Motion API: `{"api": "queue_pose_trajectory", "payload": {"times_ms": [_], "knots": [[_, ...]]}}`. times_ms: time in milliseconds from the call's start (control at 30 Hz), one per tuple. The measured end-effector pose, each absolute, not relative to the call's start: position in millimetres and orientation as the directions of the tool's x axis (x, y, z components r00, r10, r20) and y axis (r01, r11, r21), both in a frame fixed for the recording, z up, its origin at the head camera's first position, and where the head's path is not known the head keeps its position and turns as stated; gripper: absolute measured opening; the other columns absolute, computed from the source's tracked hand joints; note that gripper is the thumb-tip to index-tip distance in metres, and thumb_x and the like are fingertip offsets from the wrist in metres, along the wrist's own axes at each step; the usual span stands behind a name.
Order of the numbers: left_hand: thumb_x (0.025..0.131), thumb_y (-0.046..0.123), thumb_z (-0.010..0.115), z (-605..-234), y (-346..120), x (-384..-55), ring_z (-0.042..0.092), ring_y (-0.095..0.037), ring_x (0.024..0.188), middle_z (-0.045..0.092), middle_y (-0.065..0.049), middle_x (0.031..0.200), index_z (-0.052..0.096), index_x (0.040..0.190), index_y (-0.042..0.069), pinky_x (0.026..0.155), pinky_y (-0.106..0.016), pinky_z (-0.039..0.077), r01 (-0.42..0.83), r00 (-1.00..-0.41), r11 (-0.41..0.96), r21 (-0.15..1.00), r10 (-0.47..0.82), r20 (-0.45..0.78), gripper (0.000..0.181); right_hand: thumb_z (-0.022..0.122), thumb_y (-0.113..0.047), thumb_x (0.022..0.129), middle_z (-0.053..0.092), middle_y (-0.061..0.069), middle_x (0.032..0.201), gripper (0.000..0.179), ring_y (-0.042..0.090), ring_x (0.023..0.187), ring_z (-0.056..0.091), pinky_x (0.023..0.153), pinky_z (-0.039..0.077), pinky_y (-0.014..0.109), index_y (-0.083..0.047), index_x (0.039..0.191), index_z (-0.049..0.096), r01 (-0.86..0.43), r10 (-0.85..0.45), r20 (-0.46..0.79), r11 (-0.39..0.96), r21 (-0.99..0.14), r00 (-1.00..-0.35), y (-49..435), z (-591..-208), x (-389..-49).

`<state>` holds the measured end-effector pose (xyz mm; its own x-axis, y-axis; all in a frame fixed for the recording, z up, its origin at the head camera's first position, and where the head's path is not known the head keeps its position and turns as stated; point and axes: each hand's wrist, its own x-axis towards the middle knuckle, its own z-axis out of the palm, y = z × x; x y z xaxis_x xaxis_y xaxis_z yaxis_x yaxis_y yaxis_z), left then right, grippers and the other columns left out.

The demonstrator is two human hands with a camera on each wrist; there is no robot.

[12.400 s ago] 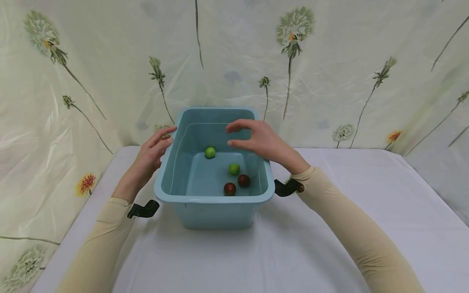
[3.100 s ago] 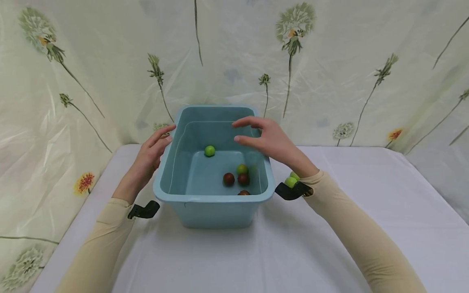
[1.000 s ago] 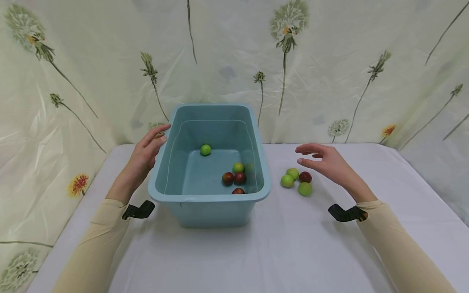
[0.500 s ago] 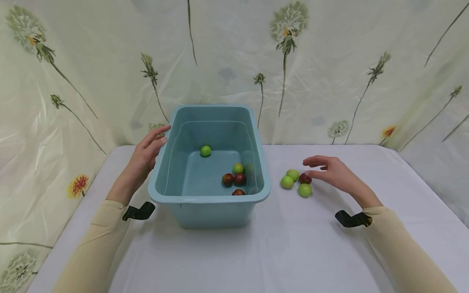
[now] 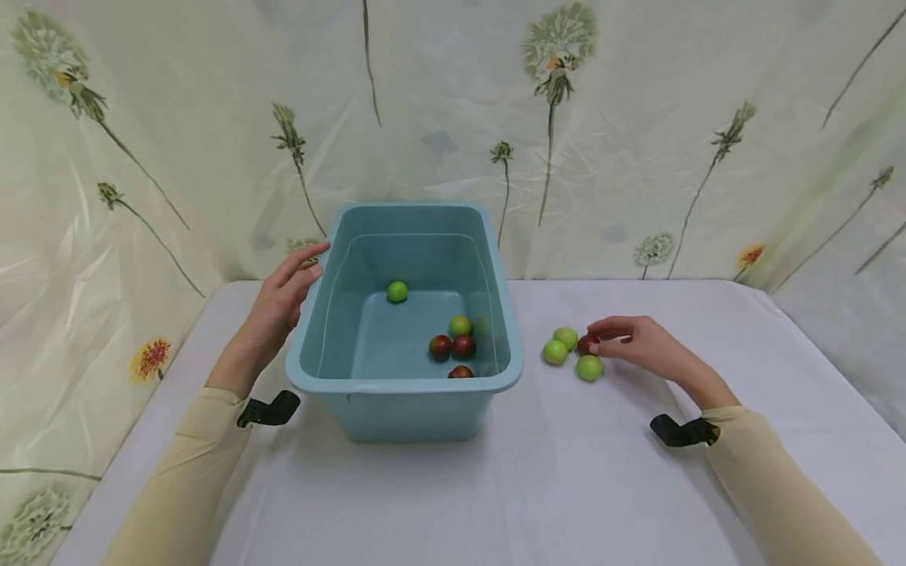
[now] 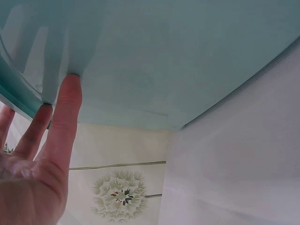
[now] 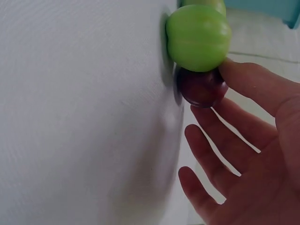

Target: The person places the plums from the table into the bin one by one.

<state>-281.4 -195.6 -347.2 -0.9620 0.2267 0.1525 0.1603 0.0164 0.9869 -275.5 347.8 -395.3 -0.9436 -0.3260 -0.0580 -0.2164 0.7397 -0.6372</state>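
Observation:
My right hand (image 5: 640,346) is down at the table, right of the tub, with thumb and fingertips on either side of a dark red plum (image 7: 202,87). In the right wrist view the thumb is at one side of the plum and fingers are under it. A green plum-like fruit (image 7: 198,38) lies right against it. Two more green fruits (image 5: 555,351) lie just to the left. My left hand (image 5: 272,310) rests its extended fingertips against the outer left wall of a blue plastic tub (image 6: 136,65), near its rim.
Inside the tub are two green fruits, one (image 5: 397,292) towards the back left, and three dark red ones (image 5: 440,347) near the front right. The front wall partly hides one. White cloth covers the table (image 5: 566,487); a flower-print sheet (image 5: 425,94) hangs behind.
The tub holds one more dark red fruit than 12.4 s ago. My right hand has left its place over the tub, moved right, and come down on the dark red plum. My left hand stays put.

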Motion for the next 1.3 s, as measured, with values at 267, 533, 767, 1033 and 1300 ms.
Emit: {"api": "queue_pose_trajectory", "payload": {"times_ms": [267,533,767,1033,1300], "knots": [[0.102,0.04,0.052,-347.5,-194.7,-281.9,0.053,-0.024,0.119,0.047,-0.01,0.137,0.042,0.149,0.026,0.082,-0.029,0.053,0.166,-0.961,0.02,0.986,0.227,0.157,0.05,0.069,-0.024,0.094,0.066,0.015,0.12,0.044,0.03,0.111,0.06,0.089,0.049,0.038,0.001,0.13,0.06,-0.236,-0.348,-0.052,0.732,-0.639,-0.936,345.3,-397.6,-273.4],[0.102,0.04,0.052,-348.2,-194.7,-282.1,0.054,-0.023,0.117,0.047,-0.01,0.136,0.041,0.149,0.026,0.082,-0.028,0.053,0.173,-0.961,0.029,0.984,0.223,0.162,0.051,0.07,-0.022,0.093,0.066,0.015,0.118,0.043,0.031,0.111,0.06,0.091,0.048,0.047,0.001,0.128,0.061,-0.268,-0.35,-0.013,0.741,-0.616,-0.937,345.1,-395.7,-274.9],[0.102,0.04,0.052,-348.9,-195.2,-281.8,0.055,-0.022,0.117,0.048,-0.01,0.136,0.041,0.15,0.024,0.081,-0.028,0.053,0.169,-0.963,0.026,0.985,0.219,0.159,0.052,0.07,-0.026,0.093,0.066,0.013,0.119,0.042,0.029,0.113,0.059,0.09,0.049,0.04,-0.003,0.128,0.062,-0.256,-0.329,-0.004,0.743,-0.619,-0.944,344.4,-390.8,-277.1],[0.101,0.042,0.053,-348.4,-194.7,-281.4,0.056,-0.022,0.115,0.048,-0.01,0.135,0.041,0.15,0.025,0.08,-0.028,0.054,0.162,-0.965,0.029,0.986,0.215,0.152,0.052,0.07,-0.029,0.094,0.065,0.012,0.123,0.045,0.027,0.116,0.058,0.089,0.049,0.029,-0.005,0.131,0.061,-0.243,-0.319,-0.002,0.727,-0.643,-0.948,339.9,-386.3,-276.3],[0.101,0.042,0.052,-349.0,-194.5,-281.5,0.056,-0.023,0.115,0.048,-0.01,0.135,0.041,0.15,0.025,0.081,-0.028,0.054,0.166,-0.964,0.026,0.986,0.213,0.157,0.052,0.071,-0.027,0.093,0.064,0.011,0.125,0.046,0.027,0.115,0.058,0.085,0.049,0.021,-0.007,0.132,0.059,-0.235,-0.316,0.013,0.677,-0.697,-0.949,330.6,-382.6,-277.6]]}}
